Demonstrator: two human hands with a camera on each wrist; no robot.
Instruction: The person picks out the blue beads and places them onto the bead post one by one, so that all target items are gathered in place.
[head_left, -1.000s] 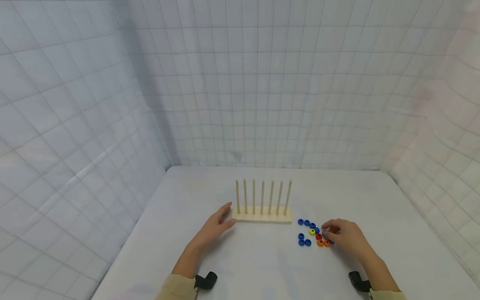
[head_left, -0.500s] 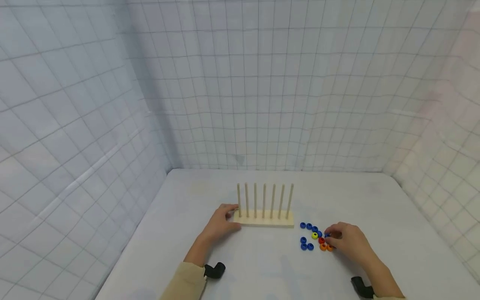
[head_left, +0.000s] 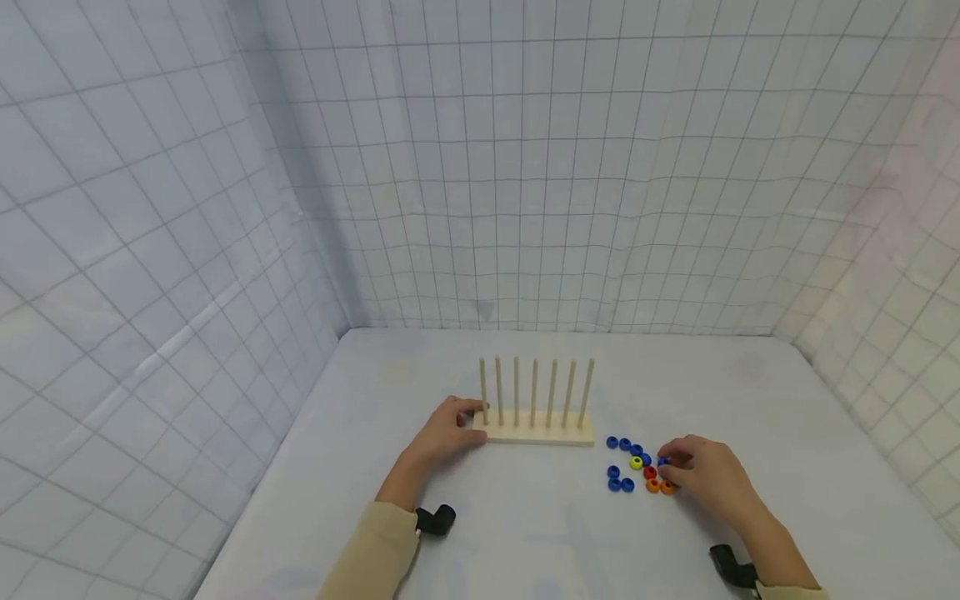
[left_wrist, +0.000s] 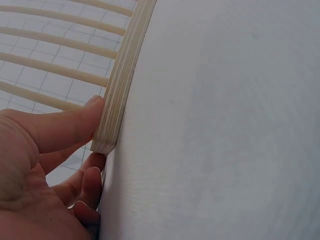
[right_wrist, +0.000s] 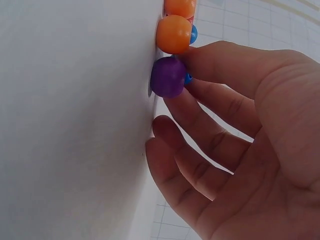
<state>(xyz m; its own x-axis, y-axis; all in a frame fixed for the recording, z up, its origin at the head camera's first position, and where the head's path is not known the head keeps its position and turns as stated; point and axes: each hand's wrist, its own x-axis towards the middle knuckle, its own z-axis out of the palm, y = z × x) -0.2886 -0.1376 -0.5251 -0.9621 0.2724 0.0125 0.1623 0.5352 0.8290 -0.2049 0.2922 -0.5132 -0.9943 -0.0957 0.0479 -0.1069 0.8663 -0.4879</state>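
Observation:
My left hand (head_left: 442, 433) grips the left end of a wooden peg stand (head_left: 525, 436), thumb at the front edge and fingers round the back. The left wrist view shows the thumb pressed on the layered edge of its base (left_wrist: 120, 85). Several bare pegs rise from it in a row. To the right, my right hand (head_left: 708, 477) pinches a blue bead (head_left: 663, 461) between thumb and forefinger. In the right wrist view that bead is mostly hidden behind a purple bead (right_wrist: 168, 77), which sits beside an orange bead (right_wrist: 173, 35).
Several other blue beads (head_left: 627, 485), a yellow bead (head_left: 636, 462), a red bead (head_left: 649, 472) and another orange bead (head_left: 652, 486) lie between the stand and my right hand. Grid-patterned white sheets (head_left: 510, 208) enclose the back and sides of the white table (head_left: 525, 533).
My left hand has moved right to the stand and closed on its left end. My right hand has stayed among the beads, its fingertips now at a blue bead.

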